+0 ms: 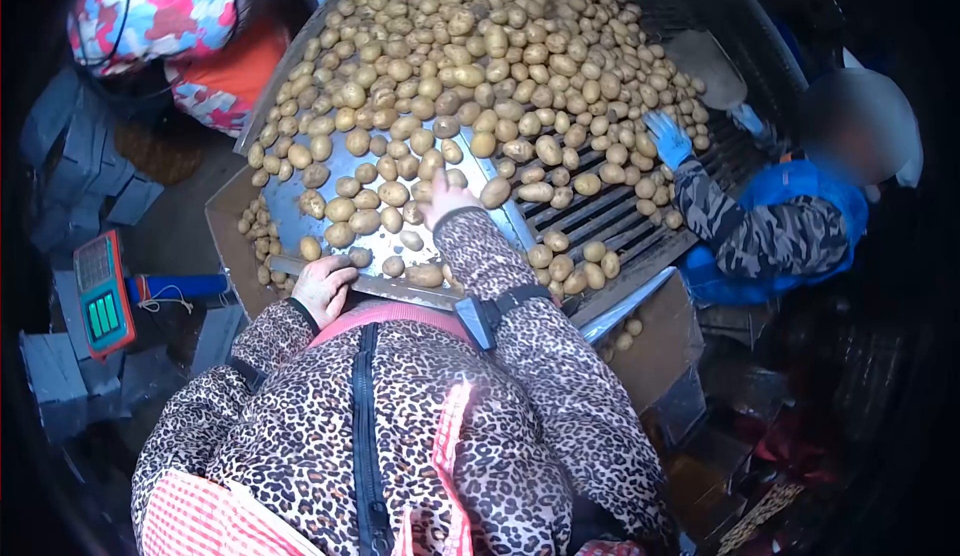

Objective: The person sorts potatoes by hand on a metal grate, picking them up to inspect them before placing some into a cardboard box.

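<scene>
The potatoes [366, 199] lie loose on the metal tabletop [283, 202], spaced out near the person and packed into a thick heap farther away; many others are on the dark slats [600, 218] at the right. The right hand [452, 199] reaches forward among them, the palm turned down and the fingers somewhat apart, with their tips at a few potatoes just ahead. Whether these fingers have hold of one, I cannot tell, because the hand covers the place. The left hand [323, 287] is at the near rim [405, 289] with its fingers bent and close together; I see no potato in it, but I cannot tell if it grips the rim or only rests there. The step in hand seems to be picking through the potatoes by touch. In my judgement, the next move calls for the right fingers to close around a single potato without pushing its neighbours away. At the right, a co-worker's blue glove [668, 139] lies at the edge of the heap, well apart from both of the person's hands.
</scene>
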Motion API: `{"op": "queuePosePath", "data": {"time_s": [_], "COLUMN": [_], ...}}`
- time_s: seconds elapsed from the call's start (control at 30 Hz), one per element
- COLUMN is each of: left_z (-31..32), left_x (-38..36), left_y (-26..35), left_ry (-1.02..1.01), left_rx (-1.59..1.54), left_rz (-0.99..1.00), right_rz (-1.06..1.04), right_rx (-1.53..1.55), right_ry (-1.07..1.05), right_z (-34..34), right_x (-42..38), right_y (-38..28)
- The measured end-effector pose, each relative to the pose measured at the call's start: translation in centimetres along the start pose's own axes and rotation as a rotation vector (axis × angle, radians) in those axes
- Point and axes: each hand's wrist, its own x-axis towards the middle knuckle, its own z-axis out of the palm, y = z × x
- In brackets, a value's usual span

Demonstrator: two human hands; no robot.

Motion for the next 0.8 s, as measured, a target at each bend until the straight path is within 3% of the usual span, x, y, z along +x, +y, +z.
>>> {"op": "queuePosePath", "data": {"time_s": [0.1,0.2,0.3,0.37,0.43,0.5,0.57,0.6,0.63,0.67,0.73,0.77,0.8], "left_z": [-0.6,-1.6,-1.5,-1.8,-1.7,-1.5,-1.6,-1.9,-2.1,-2.0,-2.1,-2.0,-1.8], "left_x": [0.8,1.5,0.9,1.3,1.8,2.5,3.0,2.9,2.9,2.6,1.5,1.0,0.3], "left_y": [0.5,1.5,1.1,1.2,0.9,0.7,0.8,0.8,0.7,0.5,0.4,0.3,0.0], "left_ry": [-0.014,0.019,-0.018,-0.058,-0.112,-0.126,-0.080,-0.070,-0.064,-0.044,-0.104,-0.131,-0.128], "left_rx": [0.026,0.024,0.015,-0.007,-0.028,-0.044,-0.069,-0.064,-0.059,-0.055,-0.052,-0.048,-0.047], "left_rz": [-0.028,-0.060,-0.080,-0.071,-0.054,-0.028,0.016,0.020,0.015,0.029,-0.053,-0.088,-0.110], "right_rz": [-0.239,-0.141,-0.071,-0.056,-0.041,-0.300,-0.510,-0.384,-0.301,-0.164,0.256,0.416,0.362], "right_rx": [0.226,0.422,0.309,0.154,0.135,-0.025,0.121,-0.032,0.071,0.071,0.396,0.322,0.257], "right_ry": [-0.023,0.136,0.593,0.306,0.089,0.026,0.041,-0.120,0.280,0.108,0.380,0.241,0.185], "right_z": [1.1,-2.7,-3.1,-0.1,-2.0,0.9,0.8,-1.9,0.0,-2.5,-8.0,-8.5,-7.9], "right_x": [0.4,-1.0,-2.1,1.0,-2.1,-1.0,-2.0,-0.9,1.0,4.8,1.8,3.6,5.4], "right_y": [0.9,6.4,11.0,9.2,2.1,-0.5,0.0,-0.7,2.5,4.7,4.2,4.1,4.1]}}
